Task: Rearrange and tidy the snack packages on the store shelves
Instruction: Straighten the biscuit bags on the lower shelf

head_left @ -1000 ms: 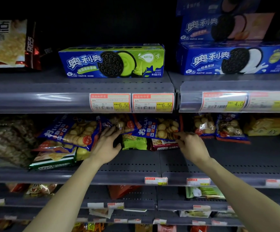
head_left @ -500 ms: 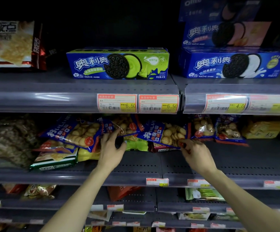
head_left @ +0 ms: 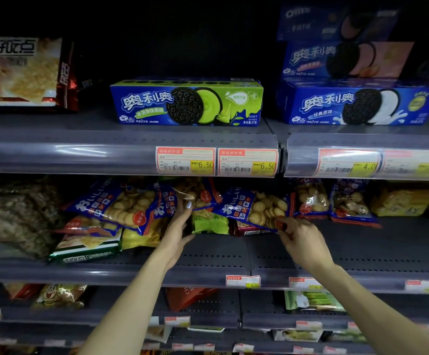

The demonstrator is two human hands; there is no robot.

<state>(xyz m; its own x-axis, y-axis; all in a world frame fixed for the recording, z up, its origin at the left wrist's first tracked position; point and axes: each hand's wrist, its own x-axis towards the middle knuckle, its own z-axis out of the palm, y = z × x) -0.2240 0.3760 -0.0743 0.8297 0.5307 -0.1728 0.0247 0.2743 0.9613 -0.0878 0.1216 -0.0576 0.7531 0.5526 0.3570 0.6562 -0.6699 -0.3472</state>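
Note:
On the middle shelf (head_left: 233, 254) lie several blue bags of small round biscuits. My right hand (head_left: 300, 239) pinches the lower right corner of one blue biscuit bag (head_left: 257, 206), which rests on a green pack (head_left: 209, 222) and a dark red pack (head_left: 254, 230). My left hand (head_left: 180, 226) reaches up with straight fingers and touches the edge of a middle blue bag (head_left: 198, 193). Another blue biscuit bag (head_left: 121, 203) lies to the left on a pile of green and yellow packs (head_left: 88, 247).
Above, a green Oreo box (head_left: 187, 102) and a stack of blue Oreo boxes (head_left: 356, 103) stand on the upper shelf, with a red cracker bag (head_left: 26, 73) at left. Two more biscuit bags (head_left: 333, 201) and a yellow pack (head_left: 402, 201) sit right. Price tags line the shelf rails.
Both hands have drawn slightly back toward the shelf front. The right hand has tugged the blue bag's corner forward; the left hand's fingers have straightened against the middle bag.

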